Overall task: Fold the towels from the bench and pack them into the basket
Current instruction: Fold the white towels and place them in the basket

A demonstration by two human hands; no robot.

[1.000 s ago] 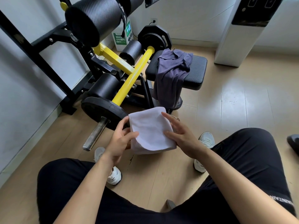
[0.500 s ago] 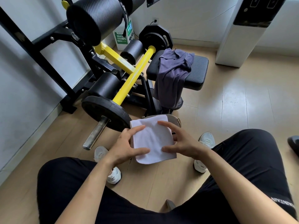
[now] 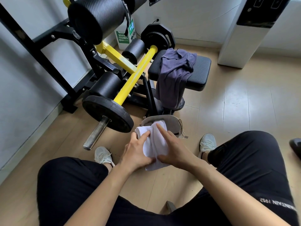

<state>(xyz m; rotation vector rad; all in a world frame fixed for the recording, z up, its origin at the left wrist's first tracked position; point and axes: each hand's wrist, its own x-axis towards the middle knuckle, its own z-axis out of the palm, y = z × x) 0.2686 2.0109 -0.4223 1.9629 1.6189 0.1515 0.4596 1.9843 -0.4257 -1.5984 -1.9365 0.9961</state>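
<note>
White towel (image 3: 156, 144), folded into a narrow bundle, is held low between my knees, its far end over the open mouth of the grey basket (image 3: 173, 123) on the floor. My left grip (image 3: 138, 150) clasps the towel's left edge, forefinger lying across the top, thumb at the near edge. My right grip (image 3: 174, 149) pinches the right side, forefinger stretched straight along the cloth. A purple towel (image 3: 174, 75) drapes over the bench (image 3: 201, 70) beyond.
</note>
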